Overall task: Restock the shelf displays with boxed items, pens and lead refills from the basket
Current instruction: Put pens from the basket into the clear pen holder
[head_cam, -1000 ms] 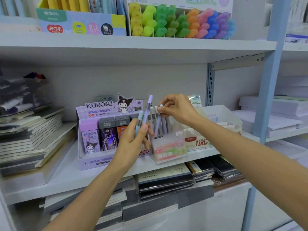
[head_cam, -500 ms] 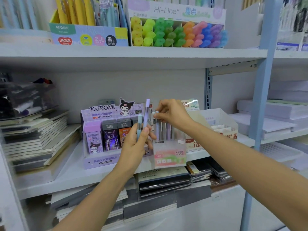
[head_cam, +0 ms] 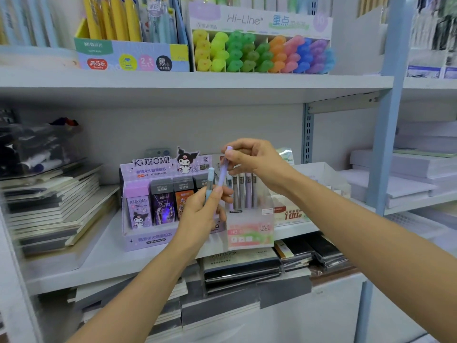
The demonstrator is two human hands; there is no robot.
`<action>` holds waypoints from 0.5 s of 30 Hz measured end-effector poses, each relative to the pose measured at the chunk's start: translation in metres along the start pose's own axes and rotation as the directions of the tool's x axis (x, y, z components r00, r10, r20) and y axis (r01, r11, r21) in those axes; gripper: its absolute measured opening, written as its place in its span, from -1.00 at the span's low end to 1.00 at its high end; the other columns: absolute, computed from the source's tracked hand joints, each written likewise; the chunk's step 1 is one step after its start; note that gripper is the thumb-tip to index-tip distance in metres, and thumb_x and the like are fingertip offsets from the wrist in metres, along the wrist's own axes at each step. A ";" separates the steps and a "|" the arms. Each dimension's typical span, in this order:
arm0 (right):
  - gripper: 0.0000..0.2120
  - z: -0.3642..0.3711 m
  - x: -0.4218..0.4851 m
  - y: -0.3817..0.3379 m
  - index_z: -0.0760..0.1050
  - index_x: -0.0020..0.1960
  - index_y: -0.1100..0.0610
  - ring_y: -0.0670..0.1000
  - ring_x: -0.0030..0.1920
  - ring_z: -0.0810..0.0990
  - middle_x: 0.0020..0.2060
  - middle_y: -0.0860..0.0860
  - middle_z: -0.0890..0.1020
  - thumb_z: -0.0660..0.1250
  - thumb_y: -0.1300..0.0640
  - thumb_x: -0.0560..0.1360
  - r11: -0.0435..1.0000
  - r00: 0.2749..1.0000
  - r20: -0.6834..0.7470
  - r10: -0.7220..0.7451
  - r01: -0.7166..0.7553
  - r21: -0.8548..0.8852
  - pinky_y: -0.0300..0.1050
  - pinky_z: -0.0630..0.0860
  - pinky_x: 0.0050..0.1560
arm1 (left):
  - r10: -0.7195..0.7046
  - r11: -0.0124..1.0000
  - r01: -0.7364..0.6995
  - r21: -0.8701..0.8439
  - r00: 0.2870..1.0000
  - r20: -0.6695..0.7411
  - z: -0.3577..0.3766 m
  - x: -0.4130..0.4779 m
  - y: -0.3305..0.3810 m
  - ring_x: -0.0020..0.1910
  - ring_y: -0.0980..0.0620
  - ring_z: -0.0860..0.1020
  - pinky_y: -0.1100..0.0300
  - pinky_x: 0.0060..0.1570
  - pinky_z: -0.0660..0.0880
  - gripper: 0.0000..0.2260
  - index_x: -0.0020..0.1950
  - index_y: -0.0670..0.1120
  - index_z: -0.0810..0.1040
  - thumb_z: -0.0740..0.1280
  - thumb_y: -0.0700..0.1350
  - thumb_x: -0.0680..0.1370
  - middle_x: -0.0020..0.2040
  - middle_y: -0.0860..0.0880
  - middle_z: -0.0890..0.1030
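My left hand [head_cam: 200, 214] is raised in front of the middle shelf and grips two lead refill tubes: a light blue tube [head_cam: 209, 184] and a purple tube [head_cam: 223, 173], both upright. My right hand [head_cam: 254, 162] pinches the top end of the purple tube. Just behind the hands a clear pink-and-green display box [head_cam: 249, 232] holds several grey and purple tubes [head_cam: 243, 191] standing upright. Left of it stands the purple KUROMI display box [head_cam: 148, 206] with boxed lead refills. No basket shows in this view.
The middle shelf [head_cam: 103, 258] carries stacked notebooks [head_cam: 52, 206] at the left and a white box [head_cam: 319, 174] at the right. Above, a highlighter display [head_cam: 259, 53] and a pen box [head_cam: 131, 55] stand. Dark notebooks [head_cam: 242, 268] lie below; paper stacks [head_cam: 408, 177] sit beyond the blue post [head_cam: 385, 134].
My right hand has left the tubes in the clear display box and moved left onto the top of the purple tube in my left hand. The view has tilted up a little.
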State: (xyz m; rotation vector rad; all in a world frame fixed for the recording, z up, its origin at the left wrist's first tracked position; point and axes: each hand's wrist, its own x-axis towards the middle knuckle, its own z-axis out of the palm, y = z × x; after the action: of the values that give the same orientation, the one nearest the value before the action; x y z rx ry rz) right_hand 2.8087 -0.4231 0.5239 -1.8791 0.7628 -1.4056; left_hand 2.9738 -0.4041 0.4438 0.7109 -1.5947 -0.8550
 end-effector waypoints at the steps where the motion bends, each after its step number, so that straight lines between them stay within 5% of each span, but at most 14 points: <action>1: -0.94 -0.001 0.000 -0.002 0.58 -0.01 0.19 -0.01 -0.20 0.66 -0.18 0.12 0.68 0.36 0.23 0.54 1.000 0.999 -0.034 0.003 -0.002 0.013 -0.17 0.63 -0.13 | -0.017 1.000 0.017 -0.009 1.000 -0.006 0.000 0.000 0.000 -0.35 0.19 0.51 0.40 -0.43 0.35 -0.70 0.05 -0.18 0.59 0.16 -0.02 0.65 -0.23 0.00 0.64; 5: -0.94 -0.019 0.000 -0.010 0.54 -0.07 0.23 0.03 -0.24 0.67 -0.16 0.20 0.67 0.35 0.23 0.54 0.999 0.982 -0.188 0.028 -0.019 0.049 -0.19 0.63 -0.16 | -0.064 0.997 0.062 -0.039 0.997 -0.033 -0.001 0.001 0.002 -0.35 -0.08 0.34 0.29 -0.52 0.24 -0.75 0.04 -0.10 0.57 0.16 0.01 0.65 -0.36 -0.02 0.56; 11: -0.84 -0.056 -0.004 -0.015 0.53 0.00 0.33 0.04 -0.28 0.68 -0.22 0.17 0.68 0.36 0.21 0.54 0.996 0.925 -0.379 -0.020 -0.014 -0.087 -0.17 0.65 -0.19 | -0.036 0.999 0.038 0.039 0.998 -0.045 0.000 -0.001 0.000 -0.37 0.19 0.50 0.23 -0.32 0.34 -0.82 0.10 0.06 0.55 0.16 -0.06 0.66 -0.25 -0.13 0.58; 15: -0.82 -0.047 -0.003 0.006 0.51 0.01 0.36 0.10 -0.27 0.68 -0.21 0.23 0.67 0.39 0.24 0.51 0.963 0.937 -0.349 0.035 -0.126 -0.240 -0.17 0.65 -0.24 | -0.043 0.995 0.042 0.093 0.999 0.000 -0.001 0.000 -0.002 -0.32 0.15 0.51 0.28 -0.34 0.45 -0.90 0.04 0.03 0.57 0.35 -0.14 0.57 -0.19 0.04 0.58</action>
State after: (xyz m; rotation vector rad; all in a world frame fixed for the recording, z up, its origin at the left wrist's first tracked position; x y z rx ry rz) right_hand 2.7617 -0.4319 0.5266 -1.7855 1.2338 -1.6687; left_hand 2.9746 -0.4053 0.4426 0.8130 -1.6344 -0.8162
